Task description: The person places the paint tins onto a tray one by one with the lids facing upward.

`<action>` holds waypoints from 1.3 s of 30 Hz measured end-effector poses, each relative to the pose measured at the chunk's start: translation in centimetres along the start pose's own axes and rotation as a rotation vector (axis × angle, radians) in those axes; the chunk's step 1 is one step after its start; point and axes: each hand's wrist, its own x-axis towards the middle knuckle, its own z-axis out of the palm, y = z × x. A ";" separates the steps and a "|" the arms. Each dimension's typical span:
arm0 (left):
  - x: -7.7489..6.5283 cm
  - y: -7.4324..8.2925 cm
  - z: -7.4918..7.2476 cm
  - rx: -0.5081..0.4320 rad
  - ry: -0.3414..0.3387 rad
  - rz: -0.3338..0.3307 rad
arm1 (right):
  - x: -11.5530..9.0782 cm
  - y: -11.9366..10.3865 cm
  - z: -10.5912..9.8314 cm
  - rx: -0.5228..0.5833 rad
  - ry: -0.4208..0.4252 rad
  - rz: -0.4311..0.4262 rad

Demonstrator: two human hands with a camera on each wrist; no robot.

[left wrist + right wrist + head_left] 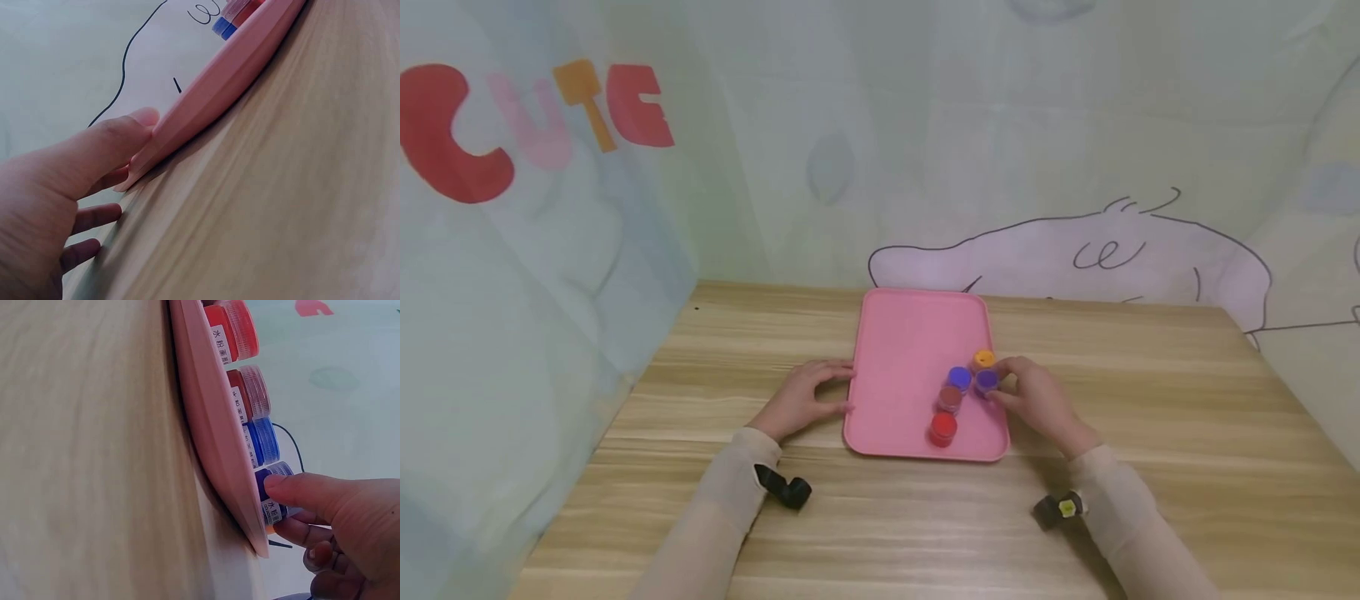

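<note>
The left hand (pixel 800 400), fingers loosely extended, touches the left edge of the pink tray (pixel 898 367), and light pressure should steady it; on its right side stand a red jar (pixel 943 429), brown jar (pixel 950 399), blue jar (pixel 959 379), orange jar (pixel 983 359) and purple jar (pixel 987 381), the last pinched by the right hand (pixel 1042 404); keeping it upright should spare its neighbours.

Left sleeve (pixel 703 517), lower left of the frame: long, off-white; black wrist unit (pixel 786 490) fitted. Right sleeve (pixel 1123 508), lower right: off-white; dark wrist unit (pixel 1047 512), yellow-green marking (pixel 1067 507).
</note>
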 end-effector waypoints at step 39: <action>-0.3 -0.3 -0.4 0.019 0.013 0.007 | 0.3 -0.6 -0.3 -0.021 -0.060 0.032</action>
